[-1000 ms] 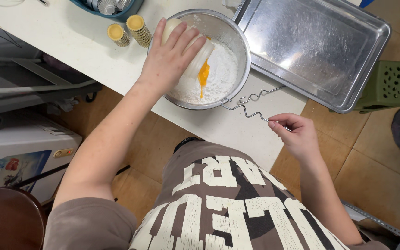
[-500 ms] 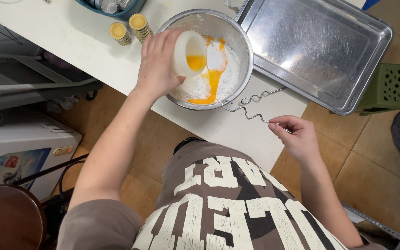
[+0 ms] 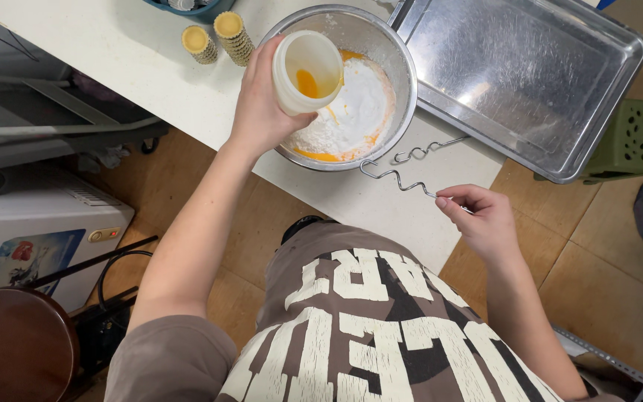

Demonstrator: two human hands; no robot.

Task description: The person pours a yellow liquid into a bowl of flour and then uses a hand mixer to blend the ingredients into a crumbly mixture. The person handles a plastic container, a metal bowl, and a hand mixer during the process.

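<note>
**A:** what's the left hand [image 3: 258, 112] doing?

**B:** fingers wrapped tight around a white plastic cup [image 3: 306, 72], tipped on its side over the metal mixing bowl [image 3: 403, 89], some orange yolk inside. Bowl holds white flour with orange liquid round the edge.

**A:** and the right hand [image 3: 481, 219]?

**B:** at 4 o'clock from the bowl, fingertips pinched on the end of a wire dough hook [image 3: 400, 177] lying on the white counter [image 3: 113, 52]. Steel tray [image 3: 530, 74] at the bowl's 3 o'clock, stacked tart shells [image 3: 217, 33] at 10.

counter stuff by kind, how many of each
metal bowl: 1
white cup in left hand: 1
wire dough hook held by right hand: 1
metal tray: 1
stacks of tart shells: 2
total: 6
</note>
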